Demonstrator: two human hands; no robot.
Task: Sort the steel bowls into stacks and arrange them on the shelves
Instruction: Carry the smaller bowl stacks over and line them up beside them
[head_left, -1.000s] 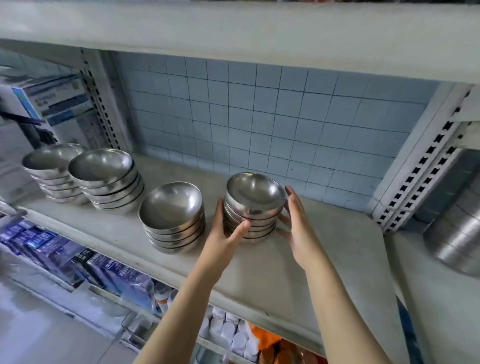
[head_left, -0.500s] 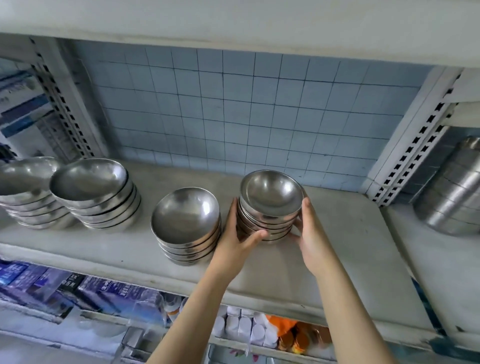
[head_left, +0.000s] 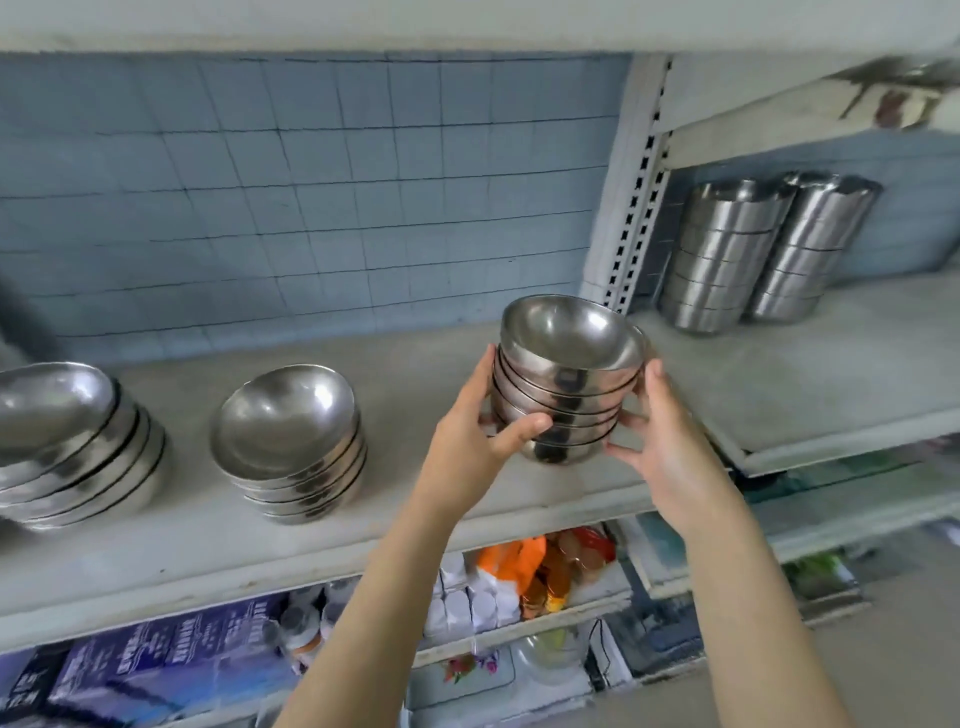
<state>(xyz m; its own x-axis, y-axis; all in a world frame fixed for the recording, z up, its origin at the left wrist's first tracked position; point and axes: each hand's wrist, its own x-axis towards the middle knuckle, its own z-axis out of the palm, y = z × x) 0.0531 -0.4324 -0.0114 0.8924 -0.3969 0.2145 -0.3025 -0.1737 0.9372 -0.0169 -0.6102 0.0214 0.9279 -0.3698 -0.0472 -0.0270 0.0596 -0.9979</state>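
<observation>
We hold a nested stack of shiny round steel bowls (head_left: 563, 387) between both hands.
Left hand (head_left: 470, 449) and right hand (head_left: 662, 449) clamp its sides above the pale shelf board (head_left: 415, 374); two tall steel stacks (head_left: 763, 249) lie farther right.

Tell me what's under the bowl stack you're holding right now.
The held stack is gripped between the left hand and right hand, tilted. Below its bottom bowl only bare shelf shows. The fingers cover part of the underside, so whether it touches the shelf is unclear.

Bare shelf (head_left: 431, 374) between nearest stack (head_left: 291, 441) and upright (head_left: 631, 208)
</observation>
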